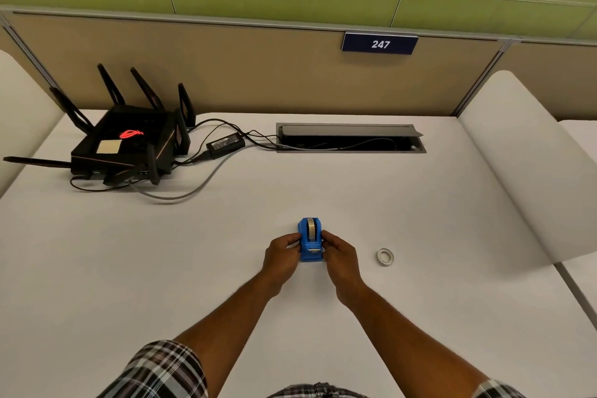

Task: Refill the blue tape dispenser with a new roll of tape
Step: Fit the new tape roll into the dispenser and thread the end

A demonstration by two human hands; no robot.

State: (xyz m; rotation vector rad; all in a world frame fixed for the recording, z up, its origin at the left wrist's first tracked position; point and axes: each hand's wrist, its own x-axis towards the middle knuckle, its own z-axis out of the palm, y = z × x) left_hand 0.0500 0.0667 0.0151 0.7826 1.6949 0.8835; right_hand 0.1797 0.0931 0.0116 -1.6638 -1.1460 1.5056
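Note:
The blue tape dispenser (pixel 310 241) stands on the white desk (pixel 226 252) near the middle, its cutter end facing me. A roll of tape (pixel 311 227) sits inside it, showing at the top. My left hand (pixel 281 252) grips the dispenser's left side and my right hand (pixel 340 253) grips its right side. A small whitish ring, a bare tape core or thin roll (pixel 385 257), lies flat on the desk a short way right of my right hand.
A black router (pixel 129 142) with several antennas sits at the back left, with a power brick (pixel 225 143) and cables trailing toward an open cable tray (pixel 350 139) at the back. White side dividers (pixel 523 171) flank the desk.

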